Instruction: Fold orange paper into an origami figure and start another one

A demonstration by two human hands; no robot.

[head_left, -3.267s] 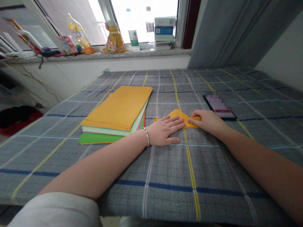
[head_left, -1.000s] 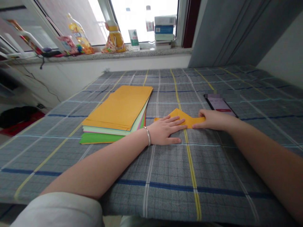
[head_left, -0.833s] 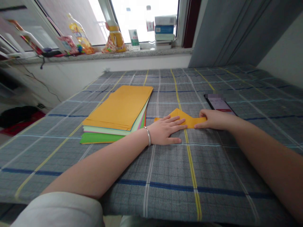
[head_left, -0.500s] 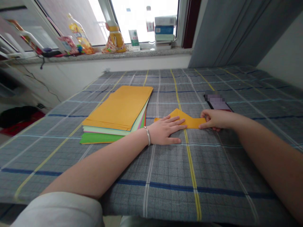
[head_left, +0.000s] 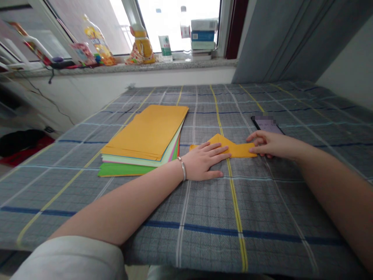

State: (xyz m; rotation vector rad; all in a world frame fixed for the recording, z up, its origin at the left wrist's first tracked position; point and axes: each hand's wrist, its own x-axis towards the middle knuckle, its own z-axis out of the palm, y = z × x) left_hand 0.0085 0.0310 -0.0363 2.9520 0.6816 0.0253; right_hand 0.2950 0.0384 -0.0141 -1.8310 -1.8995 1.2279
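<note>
A folded piece of orange paper [head_left: 240, 150] lies on the checked cloth, with a peaked flap in its middle and a narrow strip running out to the right. My left hand [head_left: 205, 161] rests flat over its left part, fingers spread, and covers much of it; a silver bangle [head_left: 183, 169] circles that wrist. At the strip's right end is my right hand [head_left: 266, 144], thumb on the paper and index finger held apart from the thumb. Its other fingers are partly hidden beneath the hand. A phone [head_left: 268, 123] lies just beyond this hand.
Left of my hands is a stack of coloured paper [head_left: 148, 130], orange on top, white and green below. The checked cloth [head_left: 210, 206] covers the table. Bottles, bags and boxes [head_left: 202, 35] line the windowsill [head_left: 175, 67]. A grey curtain [head_left: 274, 39] hangs at the back right.
My right hand has loosened its pinch on the strip's end and shifted slightly right and up, its index finger and thumb parting. My left hand stays pressed on the paper.
</note>
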